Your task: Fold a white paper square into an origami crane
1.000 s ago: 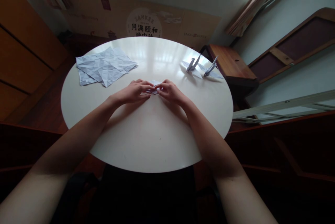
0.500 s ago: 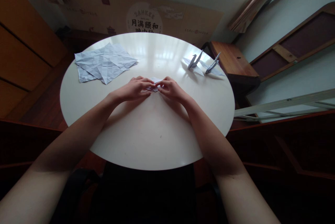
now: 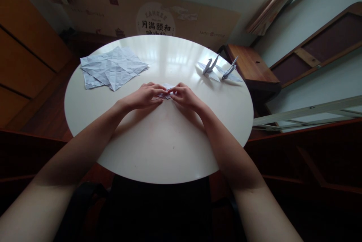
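Near the middle of the round white table [image 3: 169, 147], a small folded piece of paper [image 3: 167, 96] lies between my hands. My left hand [image 3: 147, 94] grips its left side with bent fingers. From the other side, my right hand [image 3: 183, 94] pinches its right part, with the fingertips of both hands almost meeting over the paper. Much of the folded paper is covered by my fingers, so its exact shape cannot be made out.
Creased sheets of white paper [image 3: 113, 66] lie overlapping at the table's back left. Two folded paper cranes, a nearer-left crane [image 3: 209, 70] and a right crane [image 3: 229, 74], stand at the back right. A wooden stool-like table [image 3: 251, 64] is beyond the right rim.
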### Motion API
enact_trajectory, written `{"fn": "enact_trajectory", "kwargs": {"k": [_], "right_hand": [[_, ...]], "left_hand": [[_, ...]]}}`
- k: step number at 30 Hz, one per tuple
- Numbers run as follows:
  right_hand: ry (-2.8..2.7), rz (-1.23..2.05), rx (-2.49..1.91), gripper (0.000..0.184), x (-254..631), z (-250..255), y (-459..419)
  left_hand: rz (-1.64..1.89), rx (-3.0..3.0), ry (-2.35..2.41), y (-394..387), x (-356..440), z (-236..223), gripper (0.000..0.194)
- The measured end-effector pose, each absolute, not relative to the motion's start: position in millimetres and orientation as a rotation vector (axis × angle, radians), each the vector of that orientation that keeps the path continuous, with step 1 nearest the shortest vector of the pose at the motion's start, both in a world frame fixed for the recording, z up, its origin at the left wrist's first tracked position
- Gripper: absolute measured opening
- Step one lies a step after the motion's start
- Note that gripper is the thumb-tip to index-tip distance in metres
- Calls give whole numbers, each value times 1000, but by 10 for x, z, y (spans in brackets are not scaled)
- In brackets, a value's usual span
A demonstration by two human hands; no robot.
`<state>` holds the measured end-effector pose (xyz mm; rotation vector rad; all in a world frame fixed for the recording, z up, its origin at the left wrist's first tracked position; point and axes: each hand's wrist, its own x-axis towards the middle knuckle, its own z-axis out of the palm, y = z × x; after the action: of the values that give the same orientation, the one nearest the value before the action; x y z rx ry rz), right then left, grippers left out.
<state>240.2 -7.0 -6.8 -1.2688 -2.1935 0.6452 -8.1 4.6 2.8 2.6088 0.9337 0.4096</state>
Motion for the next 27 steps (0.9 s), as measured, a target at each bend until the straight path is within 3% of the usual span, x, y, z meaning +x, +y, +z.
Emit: {"fn": "enact_trajectory", "kwargs": {"k": [27], "right_hand": [[-2178, 651, -1253, 28, 2405, -99, -61]], "left_hand": [[446, 2626, 912, 93, -100, -34, 46]]}}
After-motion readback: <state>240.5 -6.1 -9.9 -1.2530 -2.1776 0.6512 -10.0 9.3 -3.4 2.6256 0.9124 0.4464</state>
